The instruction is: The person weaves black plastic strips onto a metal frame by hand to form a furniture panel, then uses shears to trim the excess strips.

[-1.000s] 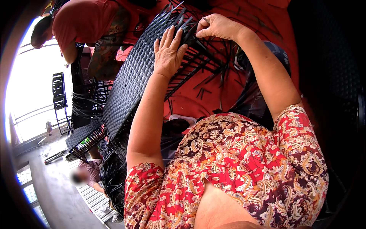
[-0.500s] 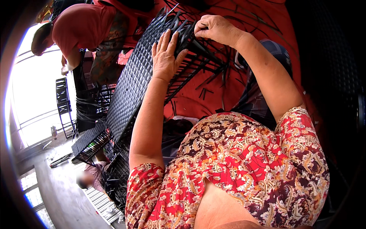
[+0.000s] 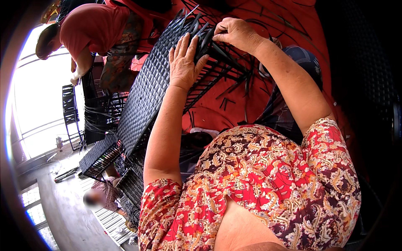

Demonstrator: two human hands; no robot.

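A dark grey panel woven from flat plastic strips slants before me, with loose strip ends sticking out along its far end. My left hand lies on the weave near that end, fingers stretched out and thumb apart. Just right of the loose ends, my right hand is closed in a pinch on a dark strip, though its fingers hide most of the grip. Below and right of the panel runs a black slatted frame, with more strips hanging from its corner.
Cut strips lie scattered on the red floor covering. At upper left a person in a red shirt bends over another black frame. A smaller woven piece and a second person are at lower left.
My right hand has shifted very slightly downward, still pinched. My left hand stays flat on the weave. The person in red has moved their arm a little.
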